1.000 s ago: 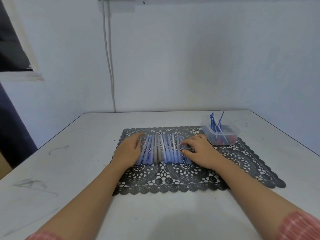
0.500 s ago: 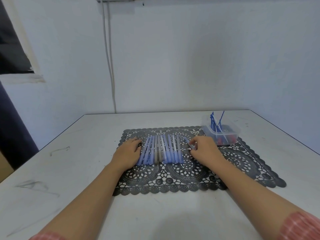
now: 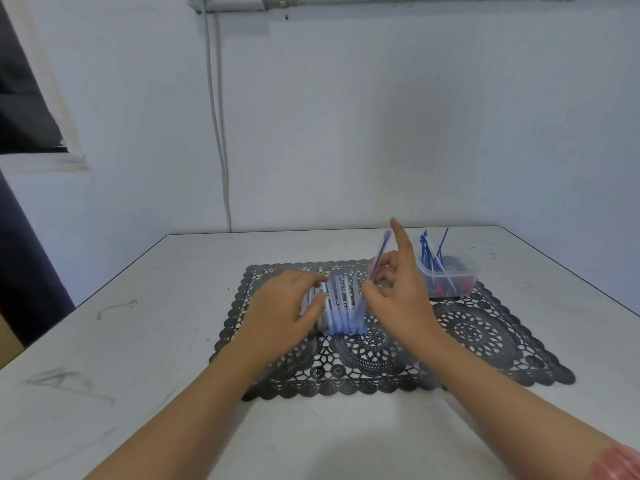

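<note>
A row of several blue and grey pens (image 3: pixel 341 308) lies side by side on a black lace placemat (image 3: pixel 485 334). My left hand (image 3: pixel 282 306) rests over the left end of the row, its fingers curled on the pens there. My right hand (image 3: pixel 398 292) is raised just right of the row and pinches one blue pen (image 3: pixel 377 261), which tilts up and away; the index finger points upward. Both hands are blurred.
A clear plastic tub (image 3: pixel 450 275) with blue refills standing in it and red and dark bits at the bottom sits on the mat's far right corner. The white table (image 3: pixel 138 341) reaches a wall behind; its left and right edges are near.
My right hand has lifted one pen off the right end of the row and raised it. My left hand has shifted right over the row's left end.
</note>
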{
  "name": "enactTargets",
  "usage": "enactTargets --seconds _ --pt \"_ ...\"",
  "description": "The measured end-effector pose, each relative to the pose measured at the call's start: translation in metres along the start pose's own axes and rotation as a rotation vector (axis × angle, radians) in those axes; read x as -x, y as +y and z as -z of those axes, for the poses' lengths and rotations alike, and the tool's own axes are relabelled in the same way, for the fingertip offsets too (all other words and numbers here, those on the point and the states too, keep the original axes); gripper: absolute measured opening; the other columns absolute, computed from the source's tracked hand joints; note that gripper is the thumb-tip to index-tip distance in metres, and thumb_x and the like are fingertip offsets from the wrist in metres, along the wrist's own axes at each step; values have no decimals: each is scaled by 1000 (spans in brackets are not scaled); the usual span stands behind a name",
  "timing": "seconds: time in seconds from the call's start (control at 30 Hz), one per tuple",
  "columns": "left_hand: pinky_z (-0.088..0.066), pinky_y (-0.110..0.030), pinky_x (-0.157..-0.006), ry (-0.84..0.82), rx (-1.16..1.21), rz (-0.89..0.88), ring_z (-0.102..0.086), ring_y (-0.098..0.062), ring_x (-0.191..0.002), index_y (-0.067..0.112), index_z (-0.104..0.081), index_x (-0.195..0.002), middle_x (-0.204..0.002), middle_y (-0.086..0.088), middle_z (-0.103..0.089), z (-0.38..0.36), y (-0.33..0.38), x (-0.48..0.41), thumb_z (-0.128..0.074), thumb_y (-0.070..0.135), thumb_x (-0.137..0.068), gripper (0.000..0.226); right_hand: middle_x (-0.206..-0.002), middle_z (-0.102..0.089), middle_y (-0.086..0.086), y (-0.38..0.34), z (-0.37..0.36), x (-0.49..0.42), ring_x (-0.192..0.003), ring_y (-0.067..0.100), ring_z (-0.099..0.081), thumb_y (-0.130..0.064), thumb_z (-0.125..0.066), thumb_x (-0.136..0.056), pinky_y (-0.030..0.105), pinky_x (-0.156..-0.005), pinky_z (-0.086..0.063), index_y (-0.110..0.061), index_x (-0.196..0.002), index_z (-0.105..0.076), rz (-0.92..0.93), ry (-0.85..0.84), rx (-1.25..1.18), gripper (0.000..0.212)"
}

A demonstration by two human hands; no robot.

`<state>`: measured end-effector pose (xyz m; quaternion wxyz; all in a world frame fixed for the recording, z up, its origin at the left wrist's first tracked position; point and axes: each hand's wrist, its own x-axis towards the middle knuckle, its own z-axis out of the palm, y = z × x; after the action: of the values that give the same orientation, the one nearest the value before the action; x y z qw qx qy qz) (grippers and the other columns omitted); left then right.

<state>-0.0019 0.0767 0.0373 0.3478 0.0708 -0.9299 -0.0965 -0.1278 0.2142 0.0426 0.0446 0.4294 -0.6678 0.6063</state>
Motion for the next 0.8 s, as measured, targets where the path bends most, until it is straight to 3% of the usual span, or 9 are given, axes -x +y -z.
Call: enactTargets --seconds 0.13,0.3,0.43,0.53,0.6,0.7,0.8 --pt "-49 -28 -77 71 -6 -59 -62 -10 -86 17 -64 -111 -95 5 -69 -7 21 2 -47 49 -86 44 -84 -51 11 -10 -3 9 -68 15 -61 9 -54 -85 29 -64 -56 -32 -142 -23 87 -19 -251 77" --pt "-47 -21 -64 176 -15 -73 -61 -8 -71 15 -70 -93 -82 5 -68 -9 18 0 -54 37 -83 29 -86 -64 17 -8 -7 14 -80 22 -68 8 -53 -88 30 -75 -55 -22 -114 -39 74 -66 -369 43" --pt "-45 -23 -68 190 -27 -65 -59 -13 -73 9 -69 -94 -84 -1 -67 -12 12 -1 -47 29 -86 31 -79 -67 6 -3 -5 13 -72 18 -66 -4 -49 -93 31 -67 -54 -21 -100 -41 126 -78 -250 20" --pt "-47 -29 -74 171 -7 -38 -58 -19 -78 5 -65 -102 -89 -5 -65 -13 5 -2 -41 27 -89 34 -82 -64 -6 4 0 8 -71 27 -62 -15 -52 -93 45 -63 -52 -26 -97 -45 140 -58 -88 13" --pt "-45 -31 -77 168 -56 -30 -56 -18 -80 7 -64 -102 -90 -4 -64 -12 4 -2 -40 27 -91 33 -90 -62 -15 12 5 2 -82 8 -63 -22 -50 -93 41 -68 -55 -26 -101 -51 186 -64 57 9" --pt "-40 -30 -74 191 -171 -20 -57 -15 -76 12 -65 -94 -86 2 -65 -8 3 -3 -39 32 -91 32 -100 -61 -19 22 11 -4 -90 -5 -60 -26 -48 -95 30 -77 -55 -14 -113 -58 272 -149 241 24" --pt "-41 -32 -71 202 -222 -43 -59 -16 -73 14 -67 -90 -82 3 -66 -6 0 -2 -39 37 -91 36 -102 -67 1 26 14 -6 -91 12 -63 -35 -39 -93 30 -80 -53 -7 -113 -62 384 -211 427 41"
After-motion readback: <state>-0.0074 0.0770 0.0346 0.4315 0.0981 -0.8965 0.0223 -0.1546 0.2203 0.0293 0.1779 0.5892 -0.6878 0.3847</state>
